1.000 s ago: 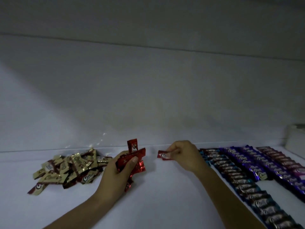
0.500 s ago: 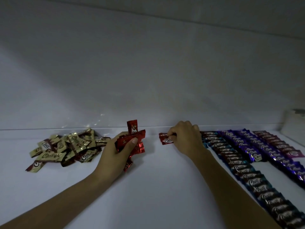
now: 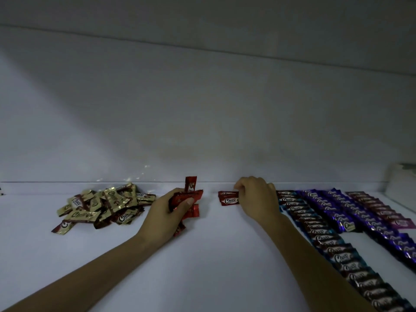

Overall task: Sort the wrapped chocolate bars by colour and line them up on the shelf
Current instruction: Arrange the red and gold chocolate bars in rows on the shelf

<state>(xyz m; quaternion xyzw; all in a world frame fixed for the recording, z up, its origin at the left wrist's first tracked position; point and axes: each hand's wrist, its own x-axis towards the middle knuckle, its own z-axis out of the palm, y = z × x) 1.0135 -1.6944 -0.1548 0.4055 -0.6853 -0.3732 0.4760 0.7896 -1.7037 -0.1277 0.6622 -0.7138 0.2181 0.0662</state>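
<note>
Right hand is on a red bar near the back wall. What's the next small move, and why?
Probably release it and reach for another: the right hand pinches a red foil-wrapped chocolate bar lying flat on the white shelf, while the left hand holds a bunch of more red wrapped bars.

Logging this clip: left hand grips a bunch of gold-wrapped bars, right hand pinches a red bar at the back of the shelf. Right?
One slip. The head view shows the left hand gripping a bunch of red bars, not gold; the gold bars lie in a loose pile on the shelf to its left. The right hand does pinch a red bar at the back.
</note>
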